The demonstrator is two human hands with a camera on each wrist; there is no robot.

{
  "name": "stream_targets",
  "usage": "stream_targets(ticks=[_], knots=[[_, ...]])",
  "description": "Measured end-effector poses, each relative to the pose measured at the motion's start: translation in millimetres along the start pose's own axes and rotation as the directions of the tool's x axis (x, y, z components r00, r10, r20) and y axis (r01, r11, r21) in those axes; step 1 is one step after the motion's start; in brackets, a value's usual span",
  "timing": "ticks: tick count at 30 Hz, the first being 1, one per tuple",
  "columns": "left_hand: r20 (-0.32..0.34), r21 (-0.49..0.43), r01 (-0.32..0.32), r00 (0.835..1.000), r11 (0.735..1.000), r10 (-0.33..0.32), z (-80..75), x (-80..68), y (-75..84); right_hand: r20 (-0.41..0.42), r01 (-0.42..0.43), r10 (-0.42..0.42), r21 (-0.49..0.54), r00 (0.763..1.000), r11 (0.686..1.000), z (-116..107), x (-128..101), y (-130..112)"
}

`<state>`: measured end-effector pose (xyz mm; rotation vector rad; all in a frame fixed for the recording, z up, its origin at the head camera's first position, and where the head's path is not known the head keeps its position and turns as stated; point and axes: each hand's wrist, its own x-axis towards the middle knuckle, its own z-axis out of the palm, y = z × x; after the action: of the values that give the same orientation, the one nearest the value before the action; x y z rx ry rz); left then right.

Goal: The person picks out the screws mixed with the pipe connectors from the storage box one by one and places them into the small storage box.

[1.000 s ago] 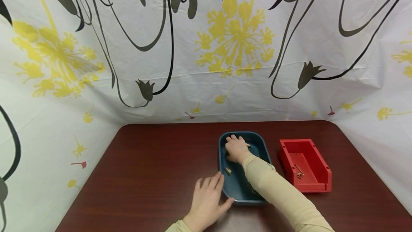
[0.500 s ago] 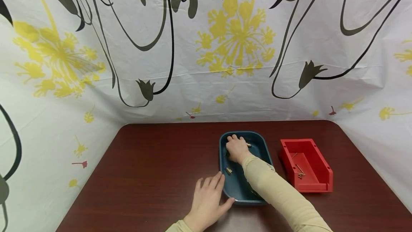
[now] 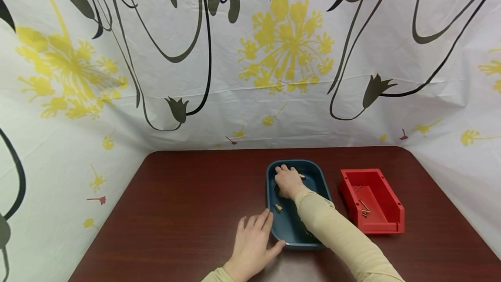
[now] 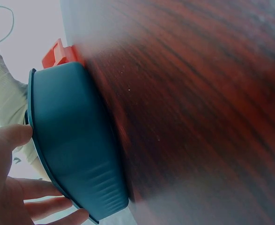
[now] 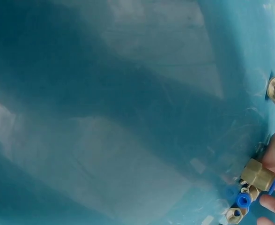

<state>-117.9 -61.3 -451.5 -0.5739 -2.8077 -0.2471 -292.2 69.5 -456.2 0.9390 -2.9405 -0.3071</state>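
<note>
The right hand (image 3: 288,180) pinches a brass fitting (image 5: 258,175) with blue ends, seemingly, at the far end of the blue tray (image 3: 291,232). The left hand (image 3: 252,243), fingers relaxed, rests against the tray's near-left rim on the bench (image 3: 180,212).

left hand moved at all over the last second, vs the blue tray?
No. In the head view the left hand lies flat on the table, thumb against the blue tray at its near left corner, just as it did a second ago.
</note>
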Motion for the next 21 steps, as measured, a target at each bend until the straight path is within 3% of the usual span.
stream_targets(ticks=[13,21], knots=[[0.035,-0.007,0.013,0.999,1.0,-0.013,-1.3,0.4,0.3,-0.085,0.06,-0.059,0.007,0.995,0.998,-10.2,-5.8,6.6],[0.027,-0.002,0.013,1.0,1.0,-0.013,-1.2,0.1,0.8,-0.08,0.078,-0.076,0.012,0.994,0.997,-23.8,-8.6,10.8]])
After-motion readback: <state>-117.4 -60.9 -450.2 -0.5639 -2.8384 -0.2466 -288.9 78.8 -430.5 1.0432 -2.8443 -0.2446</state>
